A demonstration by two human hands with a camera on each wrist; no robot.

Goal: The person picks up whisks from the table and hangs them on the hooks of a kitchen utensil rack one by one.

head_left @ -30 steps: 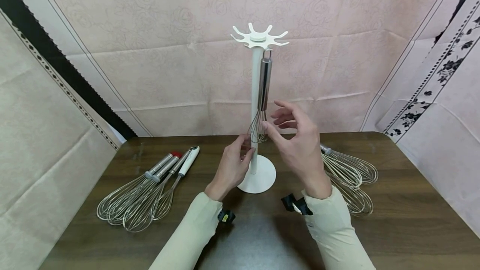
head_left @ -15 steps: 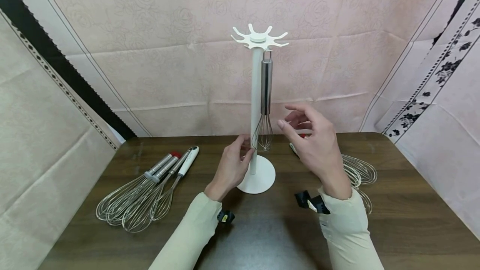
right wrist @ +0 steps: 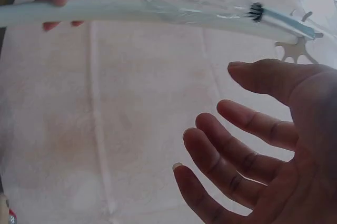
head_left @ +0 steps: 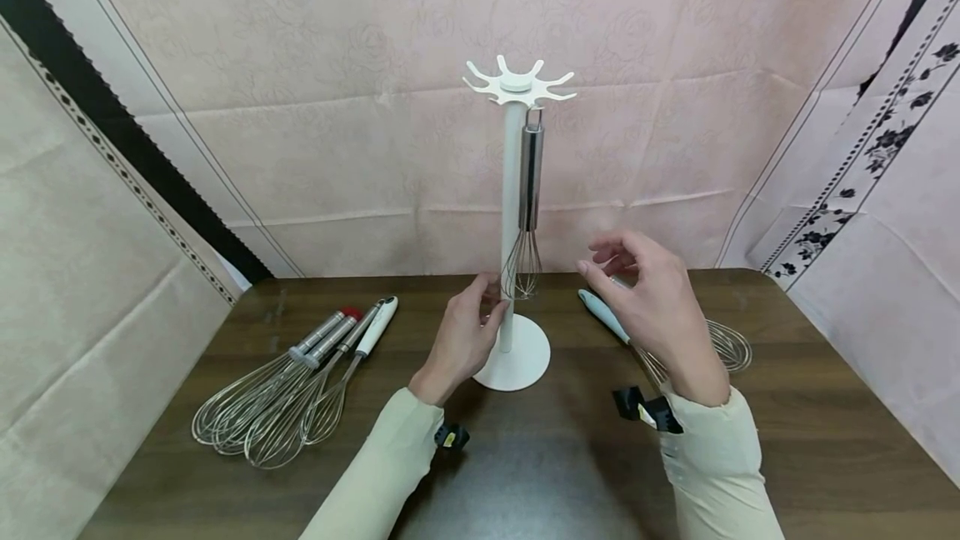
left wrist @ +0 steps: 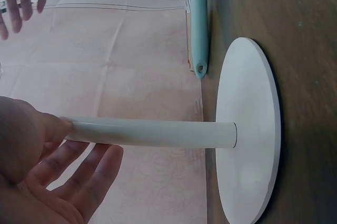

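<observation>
At centre frame, left hand (head_left: 459, 336) pinches white round-based pole stand (head_left: 512, 215), silver metal whisk (head_left: 532, 177) hanging; right hand (head_left: 652, 302) hovers mid-right, fingers parted.

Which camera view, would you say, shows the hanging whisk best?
The head view: it shows the hanging whisk from loop to wires. The right wrist view shows it blurred and aslant; the left wrist view doesn't show it.

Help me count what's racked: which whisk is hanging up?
The metal-handled whisk on the white stand: it hangs handle up, wires down. The white-handled whisk, the pale-blue-handled whisk and the other visible whisks lie on the wood-grain table.
</observation>
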